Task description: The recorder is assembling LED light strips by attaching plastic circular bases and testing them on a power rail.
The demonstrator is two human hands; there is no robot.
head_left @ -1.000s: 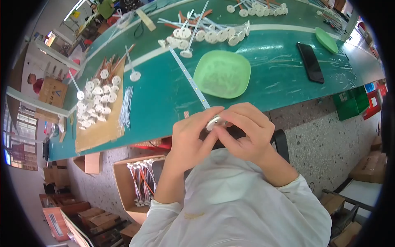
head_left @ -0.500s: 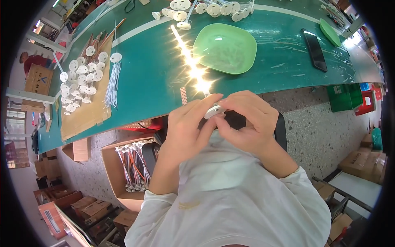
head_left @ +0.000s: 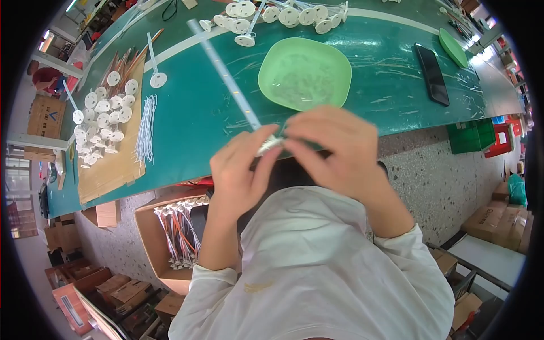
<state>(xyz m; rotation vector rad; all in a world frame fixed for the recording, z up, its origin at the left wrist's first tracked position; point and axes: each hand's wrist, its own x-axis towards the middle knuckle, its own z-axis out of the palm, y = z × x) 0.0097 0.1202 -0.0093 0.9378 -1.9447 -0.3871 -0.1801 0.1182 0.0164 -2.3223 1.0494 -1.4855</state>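
My left hand point(head_left: 241, 170) pinches the white round base point(head_left: 268, 145) of an LED strip between thumb and fingertips. The strip point(head_left: 225, 77), unlit, is a narrow clear bar with small yellowish spots along it, slanting away over the table to the far left. Just right of the base is my right hand point(head_left: 337, 150), smeared by motion. Its thumb and index fingertips are close to the base; whether they grip anything I cannot make out. Beyond the hands lies a green plastic dish point(head_left: 306, 73).
Many white discs point(head_left: 103, 120) lie on a cardboard sheet point(head_left: 105, 178) at left, beside a white cord bundle point(head_left: 146, 127). More disc-ended pieces point(head_left: 289, 17) lie at the back. A black phone point(head_left: 432, 73) is at right. Below the table edge, an open carton point(head_left: 148, 238) holds bundled strips.
The strip was glowing brightly and is now dark. Its far end has swung left. Both hands have shifted, with the right fingers moving off the base's near edge.
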